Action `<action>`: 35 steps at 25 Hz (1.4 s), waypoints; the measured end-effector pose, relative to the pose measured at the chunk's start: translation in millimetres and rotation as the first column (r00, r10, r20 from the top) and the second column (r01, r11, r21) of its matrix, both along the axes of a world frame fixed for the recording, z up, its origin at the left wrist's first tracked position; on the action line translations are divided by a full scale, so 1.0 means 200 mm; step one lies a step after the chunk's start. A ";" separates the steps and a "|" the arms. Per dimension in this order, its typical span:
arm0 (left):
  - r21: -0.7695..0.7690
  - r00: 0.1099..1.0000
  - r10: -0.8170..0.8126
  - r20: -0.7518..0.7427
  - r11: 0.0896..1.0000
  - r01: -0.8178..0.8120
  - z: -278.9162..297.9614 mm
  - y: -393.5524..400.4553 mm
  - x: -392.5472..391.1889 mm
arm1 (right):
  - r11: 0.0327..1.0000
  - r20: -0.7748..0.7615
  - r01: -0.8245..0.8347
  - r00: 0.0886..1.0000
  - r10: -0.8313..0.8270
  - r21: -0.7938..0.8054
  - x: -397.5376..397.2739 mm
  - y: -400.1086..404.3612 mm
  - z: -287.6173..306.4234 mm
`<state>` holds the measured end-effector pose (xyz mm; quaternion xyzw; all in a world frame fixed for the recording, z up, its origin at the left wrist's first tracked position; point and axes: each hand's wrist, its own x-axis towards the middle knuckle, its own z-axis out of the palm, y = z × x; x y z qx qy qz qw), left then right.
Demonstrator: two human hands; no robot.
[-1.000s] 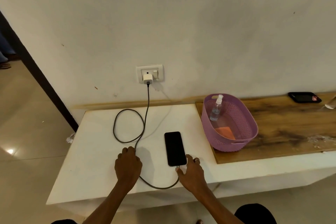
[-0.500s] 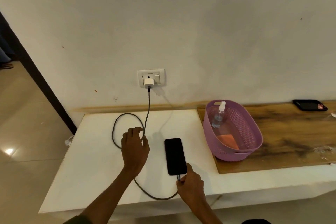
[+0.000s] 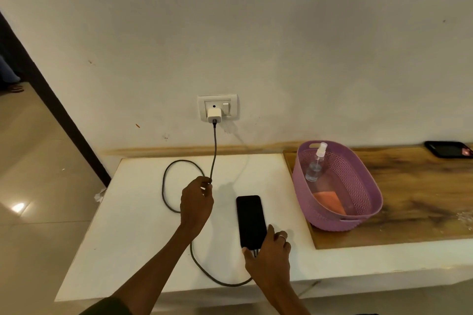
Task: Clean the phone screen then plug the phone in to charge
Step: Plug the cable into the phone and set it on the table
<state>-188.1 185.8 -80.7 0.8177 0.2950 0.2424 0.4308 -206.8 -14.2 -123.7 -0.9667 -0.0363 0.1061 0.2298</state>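
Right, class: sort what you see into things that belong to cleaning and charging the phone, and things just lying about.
Belong: phone, charging cable, wall charger, socket, spray bottle, orange cloth.

Lying about: purple basket, second phone, wooden board.

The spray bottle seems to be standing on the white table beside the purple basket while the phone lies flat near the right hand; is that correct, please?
Not quite: the head view shows the spray bottle leaning inside the purple basket, not on the white table. The phone does lie flat by the right hand.

Plain off-white wall [image 3: 281, 33], scuffed near a wooden skirting strip [image 3: 179, 151]; white worktop [image 3: 133, 225] below; glossy tiled floor [image 3: 38, 174] left, reflecting light.
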 end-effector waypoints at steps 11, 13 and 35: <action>-0.048 0.997 -0.005 0.073 0.999 0.009 -0.02 0.04 0.03 | 1.000 0.010 0.011 1.000 -0.010 -0.021 0.07 0.09 -0.02; -0.058 0.996 -0.012 0.083 0.998 0.017 -0.04 0.05 0.03 | 1.000 0.016 0.006 1.000 -0.006 -0.015 0.10 0.11 -0.02; -0.146 0.989 -0.092 -0.117 0.987 0.074 -0.09 0.02 0.14 | 0.996 -0.137 -0.048 0.990 0.036 -0.080 0.69 0.40 0.05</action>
